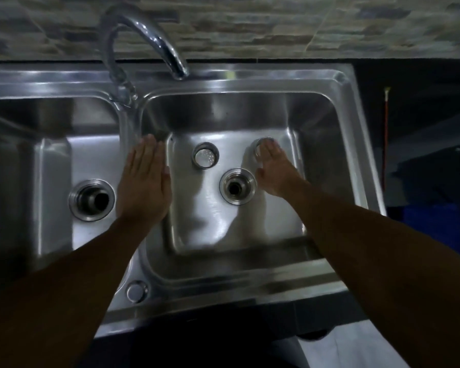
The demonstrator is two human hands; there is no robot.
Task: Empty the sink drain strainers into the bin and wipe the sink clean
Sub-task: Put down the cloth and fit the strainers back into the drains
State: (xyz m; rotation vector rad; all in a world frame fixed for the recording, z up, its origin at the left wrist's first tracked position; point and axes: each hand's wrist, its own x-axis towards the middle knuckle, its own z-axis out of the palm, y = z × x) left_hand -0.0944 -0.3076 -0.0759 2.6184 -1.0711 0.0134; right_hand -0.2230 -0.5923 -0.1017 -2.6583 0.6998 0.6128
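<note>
A double stainless steel sink [250,264] fills the view. In the right basin one round perforated strainer [205,156] lies on the floor, left of and behind the open drain [238,185]. A second strainer [260,144] lies at the back right of that basin, partly hidden under my fingers. My right hand [276,171] reaches into the basin with its fingers stretched over this strainer and its thumb spread apart near the drain. My left hand [144,179] rests flat on the divider between the basins. The left basin's drain [92,199] is open.
A chrome tap [154,35] arches from the back rim over the right basin. A round metal cap [136,291] sits on the front rim. A stone-pattern tiled wall runs behind. A dark counter and something blue [436,229] lie to the right. The room is dim.
</note>
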